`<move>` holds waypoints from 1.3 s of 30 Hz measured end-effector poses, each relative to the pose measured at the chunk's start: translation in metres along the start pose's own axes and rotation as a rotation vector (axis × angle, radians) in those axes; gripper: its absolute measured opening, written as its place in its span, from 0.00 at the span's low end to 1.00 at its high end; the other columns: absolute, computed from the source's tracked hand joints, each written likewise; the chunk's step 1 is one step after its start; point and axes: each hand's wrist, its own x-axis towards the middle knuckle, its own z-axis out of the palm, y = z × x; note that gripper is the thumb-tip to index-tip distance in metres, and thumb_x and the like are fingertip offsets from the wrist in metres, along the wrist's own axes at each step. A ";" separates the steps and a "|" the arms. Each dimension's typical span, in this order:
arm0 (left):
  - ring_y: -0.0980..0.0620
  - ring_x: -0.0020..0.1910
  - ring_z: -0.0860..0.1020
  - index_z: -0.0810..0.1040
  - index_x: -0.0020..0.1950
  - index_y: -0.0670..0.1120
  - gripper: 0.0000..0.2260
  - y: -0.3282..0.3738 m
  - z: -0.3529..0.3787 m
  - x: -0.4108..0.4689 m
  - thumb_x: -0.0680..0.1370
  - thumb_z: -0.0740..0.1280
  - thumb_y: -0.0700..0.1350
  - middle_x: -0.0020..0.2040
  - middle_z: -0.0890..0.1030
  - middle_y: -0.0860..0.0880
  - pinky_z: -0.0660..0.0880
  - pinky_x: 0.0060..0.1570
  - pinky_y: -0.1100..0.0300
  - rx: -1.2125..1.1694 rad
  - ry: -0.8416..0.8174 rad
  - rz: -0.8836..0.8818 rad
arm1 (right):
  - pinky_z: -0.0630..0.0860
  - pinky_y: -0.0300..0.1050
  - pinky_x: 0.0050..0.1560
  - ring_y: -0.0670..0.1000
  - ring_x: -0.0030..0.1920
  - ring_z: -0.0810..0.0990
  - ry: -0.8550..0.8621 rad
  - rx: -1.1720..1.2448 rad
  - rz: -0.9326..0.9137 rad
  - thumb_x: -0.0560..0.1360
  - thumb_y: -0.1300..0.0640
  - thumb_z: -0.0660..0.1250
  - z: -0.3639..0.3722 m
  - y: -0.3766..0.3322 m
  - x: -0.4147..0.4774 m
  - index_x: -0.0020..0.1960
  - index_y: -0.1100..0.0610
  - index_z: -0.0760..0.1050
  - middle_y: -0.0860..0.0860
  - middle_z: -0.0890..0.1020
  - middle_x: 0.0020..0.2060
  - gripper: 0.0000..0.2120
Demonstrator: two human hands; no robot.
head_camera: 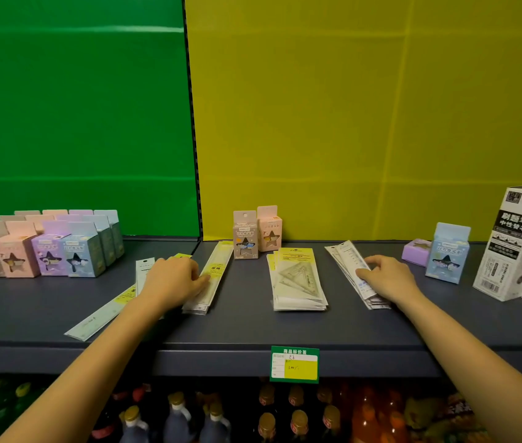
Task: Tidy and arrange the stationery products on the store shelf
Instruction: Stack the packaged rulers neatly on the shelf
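On the dark grey shelf point(243, 327), my left hand point(173, 278) rests palm down on a stack of long packaged rulers point(213, 273), fingers at its left edge. More ruler packs point(100, 318) lie loose and askew under my left forearm. My right hand point(387, 274) lies on a slanted pile of white-labelled ruler packs point(347, 260), fingers curled over it. Between the hands sits a stack of packaged set squares point(298, 279) with yellow headers. I cannot see that either hand has lifted anything.
Several pastel star-window boxes point(45, 247) stand in rows at the left; two more point(255, 235) stand behind the rulers. A blue box point(448, 251), a purple box lying flat point(416, 251) and a tall white refill carton point(521, 244) stand at the right. A price tag point(295, 364) hangs on the shelf edge; bottles point(215, 417) fill the shelf below.
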 end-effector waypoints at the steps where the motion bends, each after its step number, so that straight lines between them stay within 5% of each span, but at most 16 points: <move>1: 0.48 0.36 0.72 0.68 0.31 0.49 0.17 -0.001 0.000 -0.001 0.77 0.61 0.54 0.30 0.71 0.52 0.64 0.40 0.59 -0.027 0.038 -0.006 | 0.72 0.48 0.57 0.59 0.58 0.77 0.012 -0.014 -0.010 0.74 0.52 0.64 0.001 0.000 0.000 0.62 0.56 0.75 0.57 0.82 0.54 0.17; 10: 0.44 0.39 0.77 0.77 0.45 0.45 0.10 -0.042 -0.010 -0.028 0.77 0.61 0.50 0.41 0.82 0.46 0.69 0.35 0.58 -0.105 0.357 -0.109 | 0.71 0.52 0.57 0.60 0.61 0.73 0.155 -0.230 -0.122 0.77 0.50 0.59 0.004 -0.013 -0.013 0.66 0.55 0.70 0.58 0.72 0.62 0.19; 19: 0.47 0.50 0.76 0.77 0.50 0.46 0.15 -0.089 -0.016 -0.062 0.75 0.62 0.57 0.51 0.78 0.48 0.69 0.41 0.57 -0.053 0.197 -0.228 | 0.72 0.47 0.51 0.53 0.54 0.75 0.096 -0.059 -0.584 0.76 0.55 0.59 0.040 -0.129 -0.048 0.53 0.52 0.78 0.51 0.80 0.52 0.11; 25: 0.49 0.57 0.72 0.77 0.55 0.48 0.19 -0.095 -0.015 -0.078 0.76 0.58 0.61 0.54 0.75 0.48 0.71 0.43 0.56 0.086 0.073 -0.210 | 0.77 0.50 0.48 0.56 0.50 0.78 -0.184 -0.130 -0.708 0.76 0.55 0.56 0.089 -0.194 -0.076 0.49 0.56 0.79 0.54 0.82 0.49 0.13; 29: 0.48 0.58 0.72 0.77 0.54 0.46 0.19 -0.093 -0.015 -0.080 0.77 0.57 0.59 0.55 0.74 0.47 0.73 0.47 0.54 0.111 0.047 -0.229 | 0.70 0.47 0.42 0.58 0.47 0.75 -0.343 -0.281 -0.732 0.78 0.51 0.56 0.120 -0.222 -0.090 0.41 0.58 0.75 0.58 0.79 0.48 0.15; 34: 0.46 0.47 0.75 0.77 0.49 0.42 0.18 -0.096 -0.019 -0.071 0.75 0.63 0.57 0.50 0.77 0.45 0.72 0.44 0.55 -0.080 -0.033 -0.349 | 0.67 0.46 0.44 0.60 0.59 0.75 -0.383 -0.429 -0.680 0.76 0.37 0.55 0.146 -0.246 -0.096 0.61 0.62 0.73 0.60 0.76 0.59 0.30; 39: 0.47 0.39 0.74 0.80 0.45 0.41 0.18 -0.104 -0.023 -0.057 0.71 0.68 0.57 0.41 0.78 0.45 0.67 0.34 0.59 -0.231 -0.187 -0.451 | 0.71 0.47 0.52 0.58 0.62 0.73 -0.343 -0.510 -0.639 0.75 0.36 0.54 0.156 -0.253 -0.094 0.65 0.61 0.69 0.59 0.74 0.63 0.32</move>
